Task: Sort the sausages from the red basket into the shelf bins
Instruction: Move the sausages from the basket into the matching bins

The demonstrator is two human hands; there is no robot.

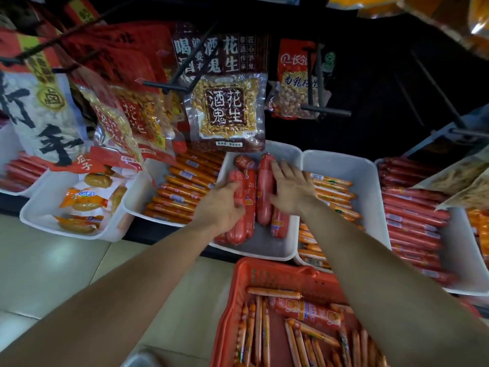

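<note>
A red basket (275,274) at the bottom centre holds several thin orange sausages and one thick red sausage (307,312). Above it a white shelf bin (267,246) holds several thick red sausages (264,192). Both of my hands are inside this bin. My left hand (221,205) lies on the left group of thick sausages, its fingers spread over them. My right hand (289,188) presses with straight fingers against the right side of the middle thick sausage.
Other white bins flank it: thin orange sausages (182,189) to the left, orange ones (333,192) to the right, red ones (412,221) further right, packaged snacks (82,202) far left. Peanut bags (227,109) hang on hooks above. Pale floor tiles (53,274) show lower left.
</note>
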